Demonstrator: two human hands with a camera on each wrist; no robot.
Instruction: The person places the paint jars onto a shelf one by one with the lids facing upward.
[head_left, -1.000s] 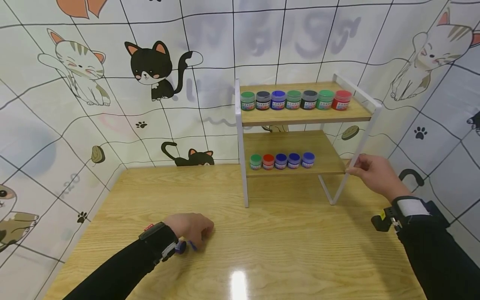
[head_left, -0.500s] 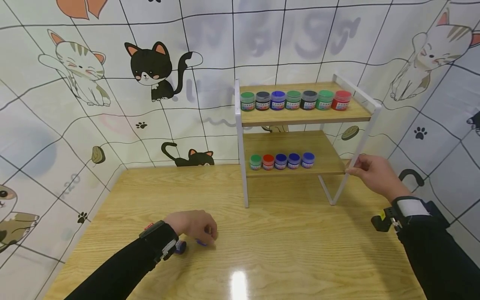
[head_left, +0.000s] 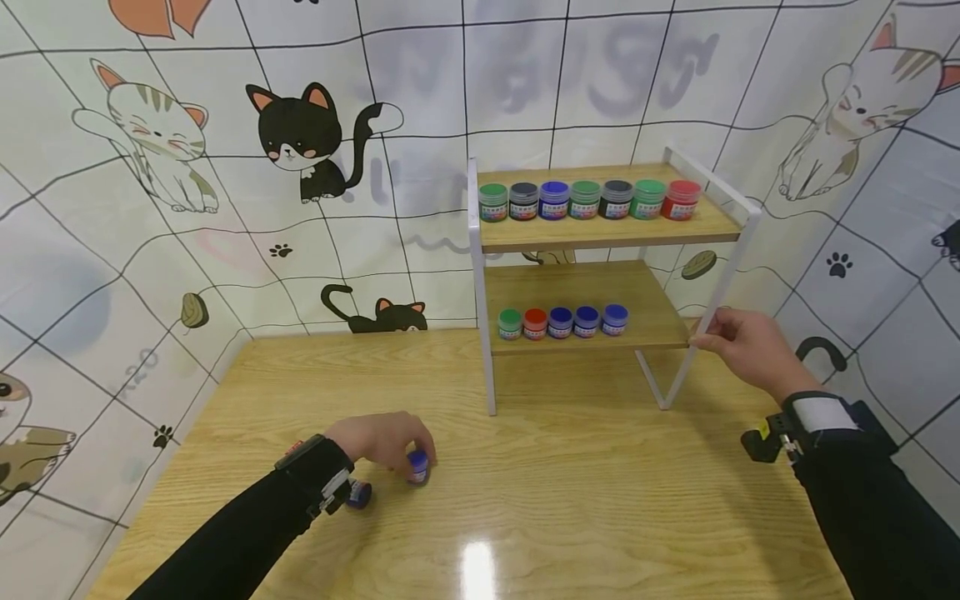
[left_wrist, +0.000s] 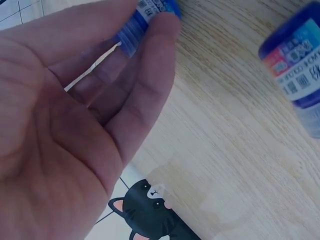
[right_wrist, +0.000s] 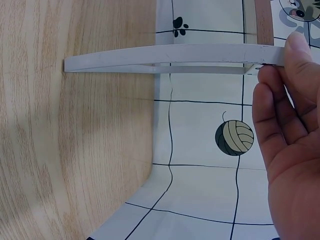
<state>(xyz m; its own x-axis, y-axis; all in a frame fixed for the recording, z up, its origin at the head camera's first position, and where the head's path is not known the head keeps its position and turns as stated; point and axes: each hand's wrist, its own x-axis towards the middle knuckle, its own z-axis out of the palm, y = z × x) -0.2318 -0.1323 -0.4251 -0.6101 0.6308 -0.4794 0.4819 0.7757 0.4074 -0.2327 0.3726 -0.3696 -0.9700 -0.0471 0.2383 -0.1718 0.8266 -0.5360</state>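
Observation:
In the head view my left hand [head_left: 381,438] is low over the left part of the table, pinching a small blue paint jar [head_left: 418,468] between thumb and fingers. The left wrist view shows that jar [left_wrist: 146,19] at the fingertips, partly covered by them. Beside my left wrist a second blue paint jar [head_left: 360,494] lies on its side on the tabletop; it appears large at the right of the left wrist view [left_wrist: 295,67]. My right hand [head_left: 746,346] grips the white side frame [right_wrist: 165,54] of a two-tier shelf [head_left: 570,242] at the lower board's height.
Paint jars with green, black, blue and red lids line the upper board [head_left: 525,242]. On the lower board [head_left: 637,287] stands a row of smaller jars [head_left: 561,322]. Behind the wooden table [head_left: 585,500] hangs a white cat-patterned cloth [head_left: 435,100].
My left hand has shifted slightly right and turned the pinched jar more upright, so its label now shows. The other jar stays lying. My right hand keeps its hold on the frame.

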